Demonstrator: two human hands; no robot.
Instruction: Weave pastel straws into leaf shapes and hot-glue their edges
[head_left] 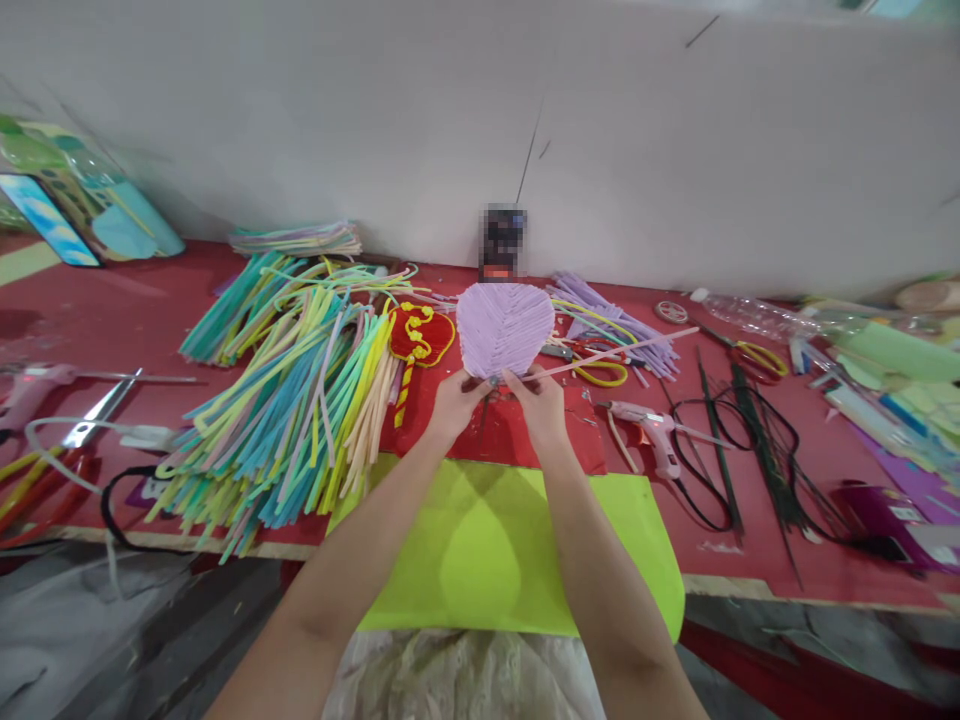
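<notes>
A flat purple fan shape (504,325), covered in slanting rows of pipe cleaner, stands up in front of me. My left hand (459,402) pinches its lower edge from the left. From the right, my right hand (541,402) grips the same edge, fingers closed. A pink pipe cleaner (630,348) runs out from beside my right hand towards the upper right. On the red table to the left lies a red fan-shaped piece (421,335) with yellow trim and a striped yellow handle. Scissors (600,372) with yellow and red handles lie behind my right hand.
Many coloured pipe cleaners (292,400) are heaped left, purple ones (600,310) behind right. A pink glue gun (656,435) with a black cord, dark green stems (765,450) and a plastic bottle (757,315) lie right. A yellow-green sheet (480,550) hangs over the table's front edge.
</notes>
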